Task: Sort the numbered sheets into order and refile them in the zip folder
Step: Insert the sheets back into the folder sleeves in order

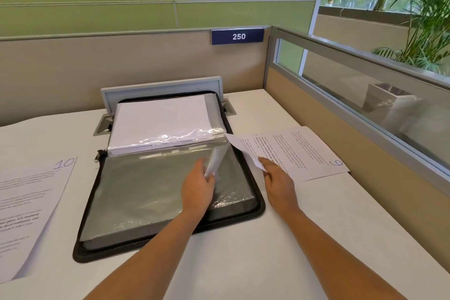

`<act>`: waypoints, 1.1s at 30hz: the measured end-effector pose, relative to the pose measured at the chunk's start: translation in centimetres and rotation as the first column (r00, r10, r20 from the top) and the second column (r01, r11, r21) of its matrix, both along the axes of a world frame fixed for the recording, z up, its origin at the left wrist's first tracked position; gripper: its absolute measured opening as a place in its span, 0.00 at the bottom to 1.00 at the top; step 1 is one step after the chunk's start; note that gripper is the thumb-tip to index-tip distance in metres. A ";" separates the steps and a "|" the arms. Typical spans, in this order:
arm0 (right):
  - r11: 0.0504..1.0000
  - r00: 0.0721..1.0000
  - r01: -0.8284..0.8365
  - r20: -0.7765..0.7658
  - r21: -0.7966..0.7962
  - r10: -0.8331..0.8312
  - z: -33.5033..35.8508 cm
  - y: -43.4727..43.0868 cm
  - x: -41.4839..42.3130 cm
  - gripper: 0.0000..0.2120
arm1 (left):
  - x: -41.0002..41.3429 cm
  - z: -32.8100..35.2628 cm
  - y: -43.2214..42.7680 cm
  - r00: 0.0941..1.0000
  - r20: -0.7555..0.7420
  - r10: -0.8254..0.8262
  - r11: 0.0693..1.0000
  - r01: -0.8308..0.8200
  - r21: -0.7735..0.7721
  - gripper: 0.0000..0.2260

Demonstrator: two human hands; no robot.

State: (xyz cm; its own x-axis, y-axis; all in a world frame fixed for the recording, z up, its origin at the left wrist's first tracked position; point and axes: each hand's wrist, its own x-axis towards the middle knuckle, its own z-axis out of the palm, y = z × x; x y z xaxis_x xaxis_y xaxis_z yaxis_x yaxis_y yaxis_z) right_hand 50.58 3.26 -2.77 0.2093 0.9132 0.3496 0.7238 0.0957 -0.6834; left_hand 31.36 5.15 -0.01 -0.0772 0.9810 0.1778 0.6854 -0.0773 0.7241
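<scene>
A black zip folder lies open in the middle of the white desk, its clear plastic sleeves showing. White paper fills the far sleeves. My left hand holds up the edge of a clear sleeve over the near half. My right hand pinches the near corner of the sheet marked 9, which lies at the folder's right side. A sheet marked 10 lies flat at the left of the desk.
A grey cable-port flap stands raised behind the folder. Beige partition walls close the desk at the back and right, with a glass strip on the right one. A blue sign reads 250.
</scene>
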 end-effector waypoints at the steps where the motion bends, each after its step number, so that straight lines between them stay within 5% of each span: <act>1: 1.000 1.000 -0.004 0.009 0.004 0.004 -0.1 0.0 0.0 0.19 | -0.2 0.2 0.2 1.000 0.006 -0.024 1.000 0.024 -0.010 0.22; 5: 1.000 0.999 -0.023 0.028 0.005 0.023 0.1 -0.3 -0.2 0.21 | -0.3 1.4 1.5 0.986 -0.074 -0.147 0.986 0.140 -0.089 0.26; 10: 1.000 1.000 -0.010 0.023 0.005 0.010 0.4 -0.5 -0.4 0.24 | 0.1 3.3 3.1 0.988 -0.114 -0.106 0.993 0.099 -0.069 0.25; 16: 1.000 1.000 -0.004 0.026 0.005 0.003 0.5 -0.4 -0.4 0.24 | 0.6 6.0 5.4 0.983 -0.177 -0.054 0.990 0.030 -0.140 0.05; 20: 1.000 1.000 0.003 0.020 0.021 -0.004 0.3 -0.3 -0.1 0.19 | 0.8 6.5 6.6 0.998 -0.026 -0.058 0.953 0.048 -0.298 0.02; 23: 0.999 1.000 0.017 0.008 0.027 -0.017 0.3 -0.2 0.0 0.19 | 0.8 6.4 6.6 0.992 0.016 -0.124 0.905 0.119 -0.408 0.08; 29: 0.999 1.000 0.018 0.003 0.043 -0.018 0.5 -0.5 -0.2 0.19 | 0.3 5.5 6.7 0.981 -0.169 -0.100 0.884 0.009 -0.468 0.09; 33: 0.999 1.000 0.023 -0.012 0.037 -0.023 0.7 -0.6 -0.3 0.21 | 0.4 4.4 5.9 0.999 -0.038 0.011 0.870 -0.028 -0.492 0.19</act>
State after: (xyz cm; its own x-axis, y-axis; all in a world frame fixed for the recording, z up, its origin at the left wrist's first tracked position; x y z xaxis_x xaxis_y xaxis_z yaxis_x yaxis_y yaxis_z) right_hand 50.26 2.70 -2.05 0.2342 0.8945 0.3807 0.7182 0.1047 -0.6879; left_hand 31.75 11.08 4.39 -0.0997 0.9406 -0.3246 0.7071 0.2965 0.6420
